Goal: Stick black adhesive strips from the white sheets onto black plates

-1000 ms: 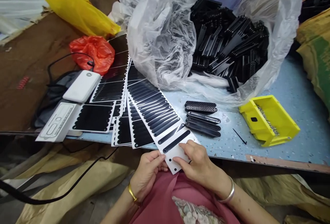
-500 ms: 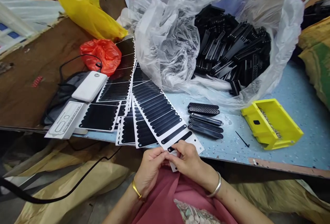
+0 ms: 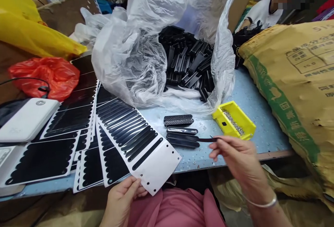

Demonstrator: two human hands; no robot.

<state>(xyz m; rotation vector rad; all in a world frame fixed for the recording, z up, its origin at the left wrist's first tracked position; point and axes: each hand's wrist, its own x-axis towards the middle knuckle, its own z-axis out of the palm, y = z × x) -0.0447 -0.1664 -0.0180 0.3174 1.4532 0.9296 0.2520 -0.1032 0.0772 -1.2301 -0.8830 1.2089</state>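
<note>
At four o'clock the right hand (image 3: pixel 238 154) pinches a black strip (image 3: pixel 207 140), its likely placing demanding alignment; the left hand (image 3: pixel 124 194) grips a sticker sheet (image 3: pixel 159 166).

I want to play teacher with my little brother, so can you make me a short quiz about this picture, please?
1. Pick one. What does the right hand hold?
A. a red bag
B. a black strip
C. a clear plastic bag

2. True or false? The yellow bin has small metal pieces in it.

3. Fill in the colour. The left hand touches the edge of a sheet, and the bare part of that sheet is ____.

Key: 1. B; 2. True; 3. white
</note>
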